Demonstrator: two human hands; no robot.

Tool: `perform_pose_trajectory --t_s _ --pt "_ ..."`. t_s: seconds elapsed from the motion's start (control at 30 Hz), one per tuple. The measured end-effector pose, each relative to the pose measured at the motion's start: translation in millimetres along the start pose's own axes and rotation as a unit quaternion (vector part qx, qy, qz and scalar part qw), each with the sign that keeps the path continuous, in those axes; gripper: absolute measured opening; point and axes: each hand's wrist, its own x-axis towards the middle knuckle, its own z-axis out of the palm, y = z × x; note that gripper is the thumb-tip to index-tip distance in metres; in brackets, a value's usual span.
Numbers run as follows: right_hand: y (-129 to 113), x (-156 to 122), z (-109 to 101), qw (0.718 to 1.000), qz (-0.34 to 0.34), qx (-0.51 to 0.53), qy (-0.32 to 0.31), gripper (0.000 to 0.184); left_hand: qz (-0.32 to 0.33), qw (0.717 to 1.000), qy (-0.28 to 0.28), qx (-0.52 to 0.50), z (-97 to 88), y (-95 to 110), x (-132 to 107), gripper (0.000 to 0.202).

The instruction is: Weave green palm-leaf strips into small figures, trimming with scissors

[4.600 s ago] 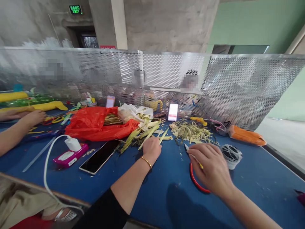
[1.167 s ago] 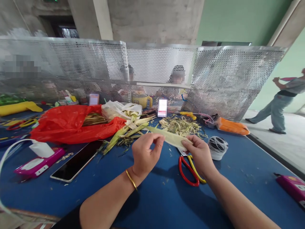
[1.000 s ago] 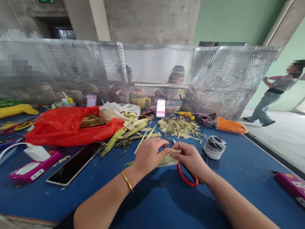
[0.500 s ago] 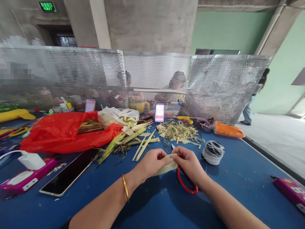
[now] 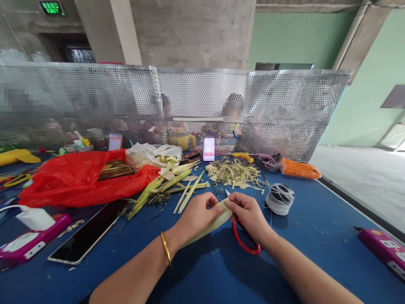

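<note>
A pale green strip of corn husk (image 5: pixel 212 228) is stretched between my two hands above the blue table. My left hand (image 5: pixel 202 213), below a gold bangle, pinches the strip between thumb and fingers. At the strip's upper right end, my right hand (image 5: pixel 247 211) grips it with thumb and forefinger. Red-handled scissors (image 5: pixel 245 245) show beneath my right hand, their metal tip poking out past the fingers; whether that hand also holds them I cannot tell. Two cut husk strips (image 5: pixel 190 194) lie just beyond my left hand. A spool of white cord (image 5: pixel 280 199) stands right of my right hand.
Husk scraps (image 5: pixel 236 173) are piled behind my hands. Whole husks (image 5: pixel 152 190) spill beside a red plastic bag (image 5: pixel 72 181). A dark phone (image 5: pixel 90 232) and a purple power strip (image 5: pixel 34 242) lie left. A perforated metal screen (image 5: pixel 202 93) closes the back, people behind it.
My right hand's grip has shifted up toward the end of the husk, and more of the strip now trails below my left hand. The whole view has shifted slightly.
</note>
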Motion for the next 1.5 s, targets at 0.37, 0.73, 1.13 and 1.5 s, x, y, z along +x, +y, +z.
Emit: perform_pose_trajectory --t_s 0.37,0.73,1.13,1.5 --pt "-14.8 -14.1 -30.2 0.751 0.048 -0.648 -0.119 0.039 -0.127 0.934 0.063 -0.328 -23.5 9.1 7.6 0.029" --pt "1.2 2.7 -24.2 0.819 0.09 -0.566 -0.04 0.029 -0.152 0.907 0.05 -0.391 -30.8 -5.8 13.0 0.036" --pt "-15.8 -0.8 -19.7 0.999 0.042 -0.005 -0.027 0.057 -0.119 0.91 0.045 -0.394 -38.4 -11.9 19.3 0.036" --pt "-16.4 -3.2 -24.6 0.988 0.024 -0.118 -0.101 0.065 -0.132 0.902 0.054 -0.408 -41.3 -6.3 19.2 0.023"
